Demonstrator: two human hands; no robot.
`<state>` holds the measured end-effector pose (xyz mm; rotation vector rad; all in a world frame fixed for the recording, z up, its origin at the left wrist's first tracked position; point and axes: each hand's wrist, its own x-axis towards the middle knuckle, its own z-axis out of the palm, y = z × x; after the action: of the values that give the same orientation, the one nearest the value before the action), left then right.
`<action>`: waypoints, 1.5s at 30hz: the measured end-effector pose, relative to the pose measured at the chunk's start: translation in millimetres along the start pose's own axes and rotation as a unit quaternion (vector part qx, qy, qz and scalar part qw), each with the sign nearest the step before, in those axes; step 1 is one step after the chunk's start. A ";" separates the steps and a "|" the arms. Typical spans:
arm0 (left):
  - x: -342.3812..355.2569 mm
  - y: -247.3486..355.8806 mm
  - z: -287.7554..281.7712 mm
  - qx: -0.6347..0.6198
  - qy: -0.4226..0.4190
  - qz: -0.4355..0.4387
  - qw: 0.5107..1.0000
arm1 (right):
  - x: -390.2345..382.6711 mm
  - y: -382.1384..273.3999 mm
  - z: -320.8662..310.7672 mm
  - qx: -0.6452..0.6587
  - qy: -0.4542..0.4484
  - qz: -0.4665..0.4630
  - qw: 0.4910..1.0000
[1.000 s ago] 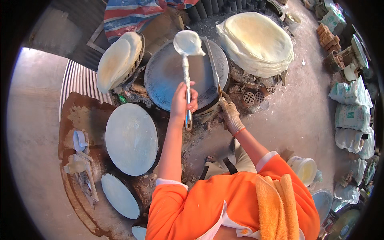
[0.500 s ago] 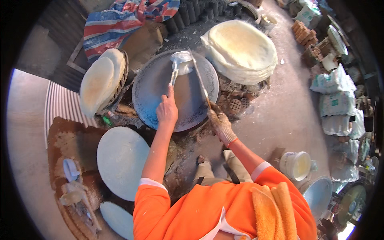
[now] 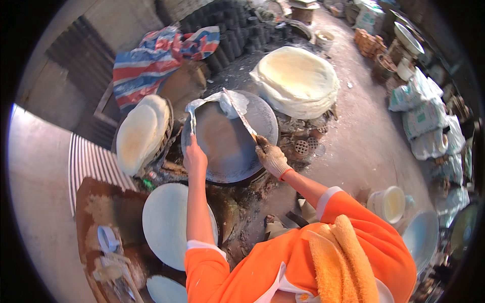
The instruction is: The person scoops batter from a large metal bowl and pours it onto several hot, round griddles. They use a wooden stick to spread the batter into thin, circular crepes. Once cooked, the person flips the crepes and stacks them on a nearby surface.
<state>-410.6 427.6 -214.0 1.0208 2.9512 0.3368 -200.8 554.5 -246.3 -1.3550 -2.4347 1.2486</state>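
Left hand (image 3: pixel 195 160): fingers closed round ladle (image 3: pixel 193 124). Right hand (image 3: pixel 273 158): gloved fingers gripping blade (image 3: pixel 241 115). Ladle has swung left within half a second; pale batter (image 3: pixel 236 105) now spreads on pan (image 3: pixel 214 154) beyond both sets of fingers. Pour seems under way.

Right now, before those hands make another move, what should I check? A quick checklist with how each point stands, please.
1. Bare left hand grips the white-coated, long-handled ladle: ok.
2. Right hand, in a pale knitted glove, holds the long, thin, white-smeared blade: ok.
3. White, wet-looking batter covers the whole round grey griddle: not ok; it lies toward the far side.
4. Blade apart from the thick stack of pale round flatbreads: ok.
5. Griddle hot: cannot tell.
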 end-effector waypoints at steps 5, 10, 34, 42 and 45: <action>-110.6 -5.5 -32.6 -0.584 -0.096 -0.207 0.779 | 15.4 -12.7 -8.5 -0.070 -0.074 -0.091 0.991; -181.6 33.0 -84.5 -0.872 -0.079 -0.200 0.439 | 34.8 24.3 -5.9 0.056 -0.039 -0.254 0.965; -188.9 67.1 -122.3 -0.756 0.031 -0.291 0.585 | 72.1 -6.0 -30.6 -0.103 -0.207 -0.330 0.915; -153.9 46.9 -102.6 -0.725 0.031 -0.294 0.622 | 121.7 25.8 -42.5 -0.107 -0.166 -0.339 0.920; -111.3 30.8 -75.9 -0.714 0.035 -0.277 0.642 | 115.5 11.8 -24.4 -0.351 -0.119 -0.409 0.834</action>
<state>-309.4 367.9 -141.3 -0.1518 1.6990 2.0677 -252.0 658.5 -272.0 -0.0367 -3.2193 0.3101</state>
